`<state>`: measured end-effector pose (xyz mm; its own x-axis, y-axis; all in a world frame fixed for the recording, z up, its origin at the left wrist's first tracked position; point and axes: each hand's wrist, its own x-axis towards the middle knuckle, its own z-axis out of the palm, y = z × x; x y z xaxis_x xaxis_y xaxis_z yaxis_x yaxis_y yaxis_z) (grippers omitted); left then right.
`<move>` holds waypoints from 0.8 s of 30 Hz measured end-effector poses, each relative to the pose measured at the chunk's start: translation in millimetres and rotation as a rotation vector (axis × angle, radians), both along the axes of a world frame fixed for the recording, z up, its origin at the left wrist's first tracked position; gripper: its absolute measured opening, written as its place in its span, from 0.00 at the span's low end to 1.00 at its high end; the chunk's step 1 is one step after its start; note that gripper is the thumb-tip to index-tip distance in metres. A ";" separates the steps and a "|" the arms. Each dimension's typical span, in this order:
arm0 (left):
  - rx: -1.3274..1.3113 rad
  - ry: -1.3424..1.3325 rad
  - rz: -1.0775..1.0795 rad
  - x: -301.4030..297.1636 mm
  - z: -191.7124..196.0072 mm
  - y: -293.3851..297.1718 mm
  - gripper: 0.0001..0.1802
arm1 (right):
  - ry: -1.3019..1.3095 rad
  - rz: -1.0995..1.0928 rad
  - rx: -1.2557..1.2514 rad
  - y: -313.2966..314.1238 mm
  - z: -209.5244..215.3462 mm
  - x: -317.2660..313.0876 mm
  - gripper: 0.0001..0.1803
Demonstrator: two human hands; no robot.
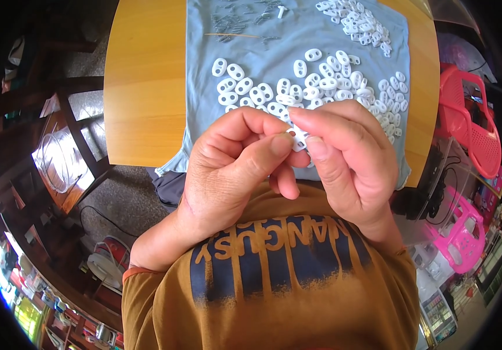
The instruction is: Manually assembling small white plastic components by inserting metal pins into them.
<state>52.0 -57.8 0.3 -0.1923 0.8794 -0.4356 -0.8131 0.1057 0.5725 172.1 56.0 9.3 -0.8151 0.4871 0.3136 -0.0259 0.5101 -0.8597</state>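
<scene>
In front of my chest, a small white plastic cord-lock piece [299,142] with holes in it is pinched between both hands. My left hand [222,169] grips its left side between thumb and index finger, the other fingers curled below. From the right, my right hand [353,157] closes thumb and fingertips on the same piece. Fingertips cover part of it. Just beyond my hands lie many oval white pieces with two holes each [283,86], spread loosely on a blue-grey cloth [201,35].
Farther off on the cloth are a heap of smaller white pieces [363,26], scattered small metal springs [227,24], a thin stick [232,35] and a white T-shaped part [282,11]. More white pieces [392,93] lie at right. The wooden table [140,87] shows beside the cloth; pink chairs [467,116] stand right.
</scene>
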 end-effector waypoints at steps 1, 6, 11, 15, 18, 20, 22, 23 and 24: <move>-0.001 0.000 0.001 -0.2 0.1 -0.1 0.04 | 0.006 0.010 0.010 1.0 -0.5 -0.4 0.10; 0.031 -0.006 -0.018 0.2 0.4 -1.4 0.06 | 0.026 0.039 0.030 3.5 -2.6 -0.5 0.11; 0.025 0.000 -0.032 0.6 -0.4 -3.1 0.07 | -0.004 0.053 -0.099 2.1 -2.8 3.0 0.13; 0.021 -0.003 -0.018 1.4 -0.4 -2.2 0.07 | -0.011 0.047 -0.131 1.6 -1.9 3.0 0.13; 0.054 -0.008 -0.032 -0.4 -0.8 -1.1 0.06 | 0.000 0.044 -0.128 1.2 -1.9 2.6 0.13; 0.067 0.000 -0.027 -0.1 -2.6 0.0 0.06 | 0.008 0.033 -0.090 0.6 -3.4 2.6 0.13; 0.080 0.007 -0.021 0.1 -3.5 1.0 0.05 | 0.013 0.026 -0.093 0.1 -3.8 2.3 0.13; 0.059 -0.002 -0.019 0.1 -3.0 1.6 0.04 | 0.017 0.017 -0.096 -0.1 -3.8 2.2 0.13; 0.038 -0.011 -0.018 0.0 -2.6 1.9 0.04 | 0.016 0.018 -0.096 -0.2 -3.4 1.5 0.13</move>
